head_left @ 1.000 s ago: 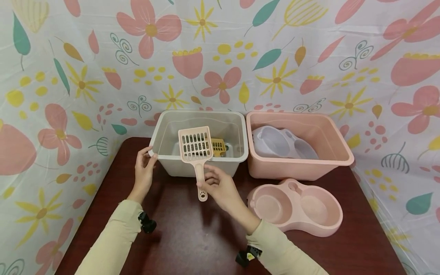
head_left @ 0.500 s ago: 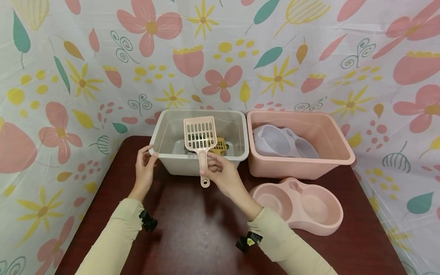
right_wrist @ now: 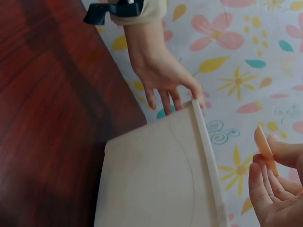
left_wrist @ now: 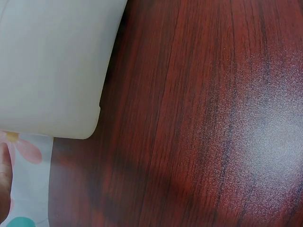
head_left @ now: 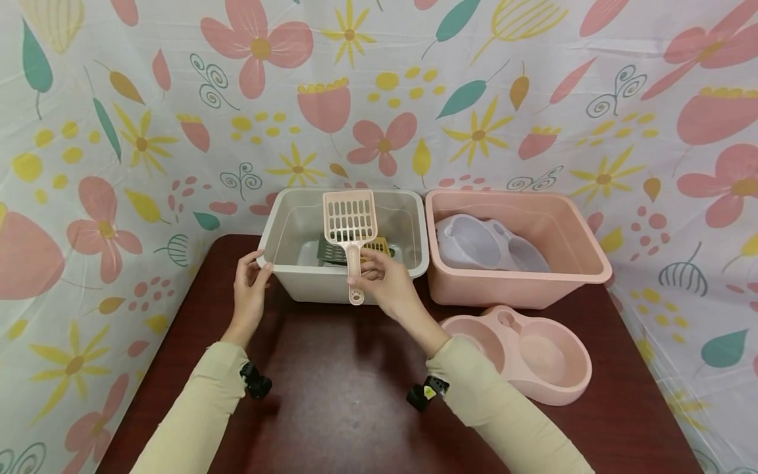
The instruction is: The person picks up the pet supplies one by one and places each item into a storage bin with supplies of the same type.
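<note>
In the head view my right hand [head_left: 381, 283] pinches the handle of a pale pink litter scoop [head_left: 352, 247], its slotted end up over the grey litter box [head_left: 334, 288]. The handle tip has a paw-shaped cutout. My left hand [head_left: 250, 289] holds the front left corner of that box, thumb at the rim. In the right wrist view the left hand [right_wrist: 163, 71] shows at the box's corner, and the right hand [right_wrist: 279, 189] with the scoop handle [right_wrist: 265, 144] is at the right edge. Inside the box lie a yellow scoop [head_left: 381, 245] and a dark green scoop [head_left: 329, 253], partly hidden.
A pink litter box [head_left: 503, 289] stands right of the grey one, with a lilac double bowl [head_left: 474, 243] inside. In front of it a pink double pet bowl [head_left: 547, 355] lies on the dark red table [head_left: 331, 408]. Flowered cloth [head_left: 379, 79] hangs behind and at the sides.
My right hand has moved the pink scoop away from me and slightly right, farther over the grey box, uncovering the green scoop. The left hand stays at the box's corner.
</note>
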Demonstrator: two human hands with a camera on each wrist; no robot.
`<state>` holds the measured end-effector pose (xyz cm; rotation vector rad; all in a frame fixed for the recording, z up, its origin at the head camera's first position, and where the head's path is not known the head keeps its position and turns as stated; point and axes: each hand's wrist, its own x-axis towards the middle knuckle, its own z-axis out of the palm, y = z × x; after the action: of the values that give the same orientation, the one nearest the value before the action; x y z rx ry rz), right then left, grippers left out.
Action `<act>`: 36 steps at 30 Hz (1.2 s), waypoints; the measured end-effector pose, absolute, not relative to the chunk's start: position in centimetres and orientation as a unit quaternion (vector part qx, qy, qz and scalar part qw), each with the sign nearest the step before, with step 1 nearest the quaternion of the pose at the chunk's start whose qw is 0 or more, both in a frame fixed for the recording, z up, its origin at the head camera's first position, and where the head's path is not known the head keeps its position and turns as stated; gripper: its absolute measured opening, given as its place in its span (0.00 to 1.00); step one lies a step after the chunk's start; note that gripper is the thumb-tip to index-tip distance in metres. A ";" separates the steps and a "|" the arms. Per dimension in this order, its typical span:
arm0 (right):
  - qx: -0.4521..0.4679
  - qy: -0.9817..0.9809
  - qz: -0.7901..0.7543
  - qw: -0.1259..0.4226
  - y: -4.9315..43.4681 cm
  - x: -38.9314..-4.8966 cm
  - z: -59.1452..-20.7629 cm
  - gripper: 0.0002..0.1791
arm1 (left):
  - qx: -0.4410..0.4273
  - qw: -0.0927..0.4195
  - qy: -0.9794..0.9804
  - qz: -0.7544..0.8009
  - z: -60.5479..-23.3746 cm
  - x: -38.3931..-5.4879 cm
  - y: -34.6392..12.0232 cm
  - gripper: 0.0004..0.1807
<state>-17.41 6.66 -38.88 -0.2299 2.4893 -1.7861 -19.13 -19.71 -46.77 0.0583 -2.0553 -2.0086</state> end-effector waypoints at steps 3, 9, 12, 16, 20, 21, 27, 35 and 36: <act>-0.084 0.814 -0.573 0.041 6.9 -18.0 -38.7 0.33 | 0.019 0.133 -0.710 -0.691 -46.7 -19.1 -19.7 0.23; -0.094 0.822 -0.559 0.056 6.9 -19.2 -38.4 0.34 | 0.018 0.137 -0.712 -0.689 -46.6 -19.2 -19.7 0.23; -0.094 0.830 -0.547 0.057 7.0 -19.7 -38.3 0.34 | 0.018 0.138 -0.714 -0.686 -46.6 -19.2 -19.7 0.23; -0.090 0.835 -0.541 0.050 7.1 -20.4 -38.2 0.33 | 0.016 0.137 -0.718 -0.682 -46.7 -19.1 -19.7 0.23; -0.084 0.834 -0.544 0.036 7.2 -21.0 -38.2 0.31 | 0.013 0.139 -0.718 -0.682 -46.7 -19.1 -19.7 0.23; -0.082 0.833 -0.546 0.033 7.2 -21.2 -38.3 0.31 | 0.013 0.140 -0.718 -0.682 -46.7 -19.1 -19.7 0.23; -0.070 0.834 -0.546 0.024 7.4 -22.0 -38.4 0.30 | 0.016 0.136 -0.718 -0.683 -46.8 -19.1 -19.7 0.23; -0.067 0.839 -0.540 0.005 7.6 -23.2 -39.0 0.29 | 0.020 0.134 -0.717 -0.684 -46.9 -19.1 -19.8 0.23; -0.066 0.839 -0.539 0.004 7.6 -23.3 -39.1 0.29 | 0.019 0.133 -0.717 -0.684 -46.9 -19.1 -19.8 0.23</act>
<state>-23.28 7.62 -39.08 -0.2064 2.6304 -1.6901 -19.10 -19.77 -46.88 0.0541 -2.0780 -1.9845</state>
